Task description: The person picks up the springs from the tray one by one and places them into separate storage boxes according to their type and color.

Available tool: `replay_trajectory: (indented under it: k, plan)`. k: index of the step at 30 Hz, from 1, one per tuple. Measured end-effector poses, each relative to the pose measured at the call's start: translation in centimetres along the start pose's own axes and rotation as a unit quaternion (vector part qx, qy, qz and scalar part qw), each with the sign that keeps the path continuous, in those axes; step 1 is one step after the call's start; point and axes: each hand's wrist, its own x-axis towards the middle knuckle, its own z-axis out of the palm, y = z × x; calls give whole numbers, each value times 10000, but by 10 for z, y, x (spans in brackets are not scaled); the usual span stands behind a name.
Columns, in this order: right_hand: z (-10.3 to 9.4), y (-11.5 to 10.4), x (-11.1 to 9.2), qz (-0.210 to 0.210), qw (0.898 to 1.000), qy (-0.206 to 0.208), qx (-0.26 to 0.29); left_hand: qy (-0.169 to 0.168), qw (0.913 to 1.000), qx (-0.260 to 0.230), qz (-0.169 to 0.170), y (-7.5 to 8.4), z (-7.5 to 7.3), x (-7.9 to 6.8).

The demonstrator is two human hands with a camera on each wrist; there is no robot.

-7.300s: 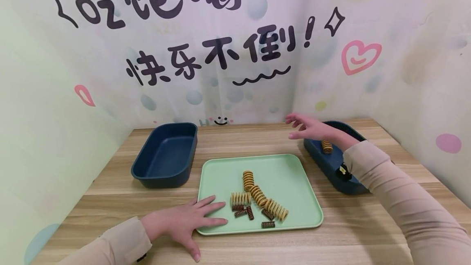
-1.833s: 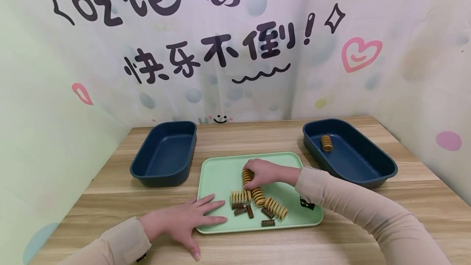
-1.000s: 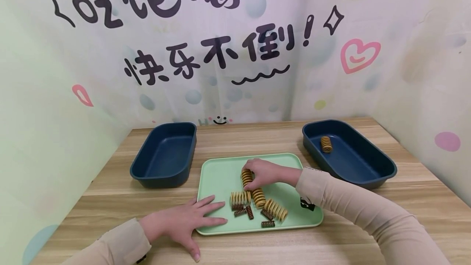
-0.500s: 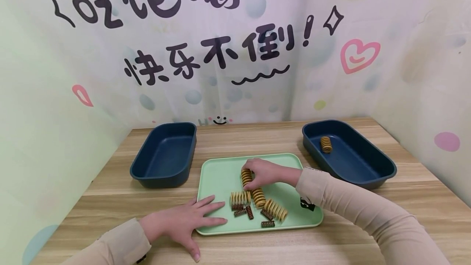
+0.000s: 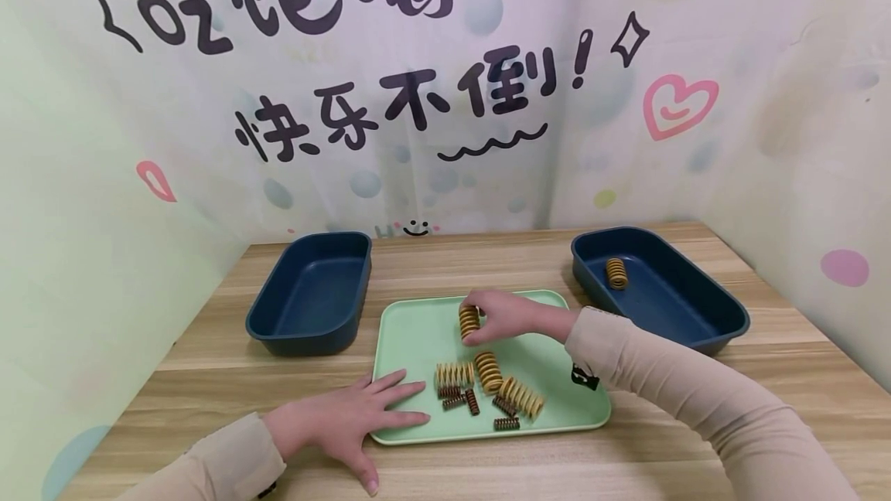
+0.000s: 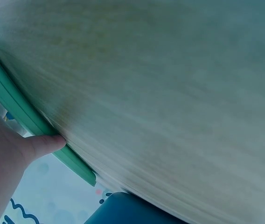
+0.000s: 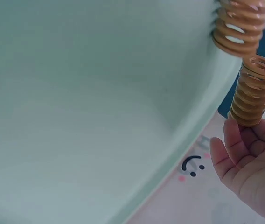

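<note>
Between thumb and fingers my right hand [image 5: 504,314] pinches a large yellow coil spring [image 5: 469,322] over the back half of the green tray [image 5: 418,331]. In the right wrist view the held spring [image 7: 252,93] is gripped end to end, near another yellow spring [image 7: 242,25]. Spread flat, my left hand [image 5: 355,416] rests at the tray's left front edge, fingers on the tray and thumb on the table. On the tray lie yellow springs [image 5: 489,373] and several small dark brown springs [image 5: 473,402].
A dark blue bin [image 5: 313,331] with a bare floor stands at the back left. Another blue bin [image 5: 685,292] at the back right contains one yellow spring [image 5: 616,274]. The wood-grain table [image 5: 445,253] backs onto a printed curtain [image 5: 418,176].
The right hand came from the right bin to the tray, took hold of the rearmost yellow spring, and has now raised it away from the other springs. The left hand stayed put.
</note>
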Motion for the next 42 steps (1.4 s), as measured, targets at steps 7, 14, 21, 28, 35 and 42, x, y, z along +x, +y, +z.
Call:
replay_trajectory:
  k: [7,14,21,28,35,42]
  plan:
    - [-13,4,-2,-117,9998,151,12,-11,10000,-12,26,-1,1,0]
    - [-28,5,-8,48,9995,286,84,4,10000,-47,14,0,0,0]
    - [-40,8,-14,77,9990,394,177,6,10000,-3,36,-1,0,0]
    - [-54,10,-22,144,9986,495,132,-3,10000,-45,5,1,-1,0]
    - [-68,15,-28,364,9974,533,313,17,10000,28,21,2,-1,0]
    - [-82,17,-35,446,9956,776,273,-3,10000,21,13,2,-2,0]
